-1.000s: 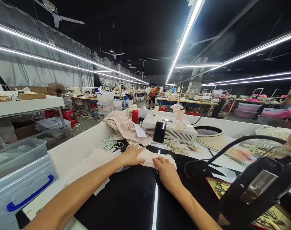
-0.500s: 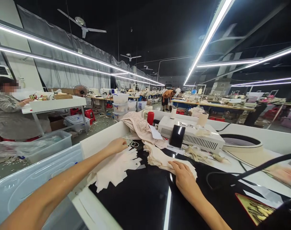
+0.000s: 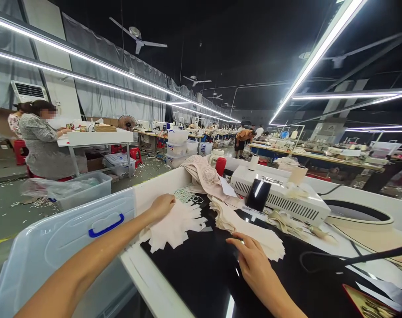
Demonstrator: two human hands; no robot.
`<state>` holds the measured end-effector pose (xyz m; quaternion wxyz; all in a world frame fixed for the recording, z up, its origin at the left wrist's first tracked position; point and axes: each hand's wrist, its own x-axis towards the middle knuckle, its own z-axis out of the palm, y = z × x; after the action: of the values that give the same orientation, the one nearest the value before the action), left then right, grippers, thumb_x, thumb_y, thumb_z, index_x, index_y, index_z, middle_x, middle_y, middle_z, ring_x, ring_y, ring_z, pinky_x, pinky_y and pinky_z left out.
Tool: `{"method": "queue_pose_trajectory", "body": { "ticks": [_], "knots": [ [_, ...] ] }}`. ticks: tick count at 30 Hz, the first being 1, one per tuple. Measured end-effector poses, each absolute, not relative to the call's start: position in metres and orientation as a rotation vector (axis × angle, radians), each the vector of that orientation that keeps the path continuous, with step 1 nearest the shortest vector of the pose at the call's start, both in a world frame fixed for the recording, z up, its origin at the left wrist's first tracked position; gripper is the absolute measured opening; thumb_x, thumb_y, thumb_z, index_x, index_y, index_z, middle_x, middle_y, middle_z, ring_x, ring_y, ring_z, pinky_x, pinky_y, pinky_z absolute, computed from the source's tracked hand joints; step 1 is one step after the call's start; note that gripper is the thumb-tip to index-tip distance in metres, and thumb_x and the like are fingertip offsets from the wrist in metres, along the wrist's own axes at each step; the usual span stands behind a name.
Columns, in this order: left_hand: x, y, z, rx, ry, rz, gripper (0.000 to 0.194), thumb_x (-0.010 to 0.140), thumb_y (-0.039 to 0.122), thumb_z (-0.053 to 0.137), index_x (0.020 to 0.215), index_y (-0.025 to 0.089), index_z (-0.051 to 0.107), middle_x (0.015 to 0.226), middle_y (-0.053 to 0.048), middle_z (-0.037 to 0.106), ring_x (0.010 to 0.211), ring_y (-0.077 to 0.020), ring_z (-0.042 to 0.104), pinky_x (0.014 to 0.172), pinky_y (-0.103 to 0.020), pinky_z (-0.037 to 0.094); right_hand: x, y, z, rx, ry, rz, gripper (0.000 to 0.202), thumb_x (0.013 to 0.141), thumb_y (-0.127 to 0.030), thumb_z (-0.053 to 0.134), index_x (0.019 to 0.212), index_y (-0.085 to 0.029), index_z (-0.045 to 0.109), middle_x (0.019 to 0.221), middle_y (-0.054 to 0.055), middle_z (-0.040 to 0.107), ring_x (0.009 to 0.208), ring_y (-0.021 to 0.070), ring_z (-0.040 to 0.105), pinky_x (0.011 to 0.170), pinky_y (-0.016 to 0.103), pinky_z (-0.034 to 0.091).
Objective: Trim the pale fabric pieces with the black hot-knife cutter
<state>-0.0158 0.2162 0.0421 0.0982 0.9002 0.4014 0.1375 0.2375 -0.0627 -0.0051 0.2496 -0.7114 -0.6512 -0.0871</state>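
Observation:
My left hand (image 3: 163, 206) rests at the upper left of a fanned pile of pale fabric pieces (image 3: 177, 225) on the black table top (image 3: 187, 269). Its fingers are curled together, and whatever they may pinch is hidden. A tangle of thin pale green cord (image 3: 186, 195) lies just beyond the fingertips. My right hand (image 3: 254, 260) hovers close to the near edge of a second stack of pale fabric pieces (image 3: 247, 226). Its fingers are apart and hold nothing. Behind the stacks lies a heap of pink patterned fabric (image 3: 204, 173).
A white vented machine (image 3: 280, 194) stands at the back, with a phone (image 3: 258, 194) leaning on it. A red thread cone (image 3: 220, 166) is beside it. A black cable (image 3: 369, 255) and a tin of small tools (image 3: 369, 304) lie right. A lidded plastic bin (image 3: 71, 234) adjoins the table's left.
The view has turned left, so the scene shifts right. My right hand has come off the right fabric stack toward me. The left hand stays by the fanned pile.

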Motion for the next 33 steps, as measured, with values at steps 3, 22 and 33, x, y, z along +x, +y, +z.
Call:
{"method": "queue_pose_trajectory", "body": {
  "ticks": [3, 22, 33],
  "knots": [
    [-0.021, 0.217, 0.044, 2.665, 1.188, 0.513, 0.035, 0.105, 0.038, 0.067, 0.133, 0.017, 0.064, 0.133, -0.011, 0.065, 0.113, -0.0252, 0.068, 0.096, -0.046, 0.061, 0.229, -0.066, -0.004, -1.848, -1.79, -0.159, 0.049, 0.091, -0.007, 0.043, 0.12, -0.027, 0.076, 0.138, 0.01, 0.069, 0.135, 0.0307, 0.062, 0.115, 0.054, 0.053],
    [-0.025, 0.18, 0.034, 2.606, 1.036, 0.447, 0.035, 0.105, 0.038, 0.067, 0.132, 0.017, 0.064, 0.132, -0.011, 0.065, 0.112, -0.025, 0.068, 0.095, -0.046, 0.061, 0.198, -0.076, 0.003, -1.743, -1.905, -0.076, 0.036, 0.102, -0.02, 0.044, 0.118, -0.03, 0.075, 0.136, 0.011, 0.071, 0.128, 0.0301, 0.069, 0.104, 0.051, 0.061],
    [-0.025, 0.172, 0.06, 2.293, 0.84, 0.68, 0.03, 0.104, 0.04, 0.066, 0.122, 0.015, 0.066, 0.119, -0.008, 0.068, 0.102, -0.0224, 0.069, 0.089, -0.041, 0.061, 0.181, -0.078, 0.007, -1.6, -1.653, 0.157, 0.029, 0.101, -0.036, 0.053, 0.116, -0.03, 0.077, 0.128, 0.01, 0.075, 0.12, 0.0279, 0.072, 0.107, 0.047, 0.059]
  ]
}}
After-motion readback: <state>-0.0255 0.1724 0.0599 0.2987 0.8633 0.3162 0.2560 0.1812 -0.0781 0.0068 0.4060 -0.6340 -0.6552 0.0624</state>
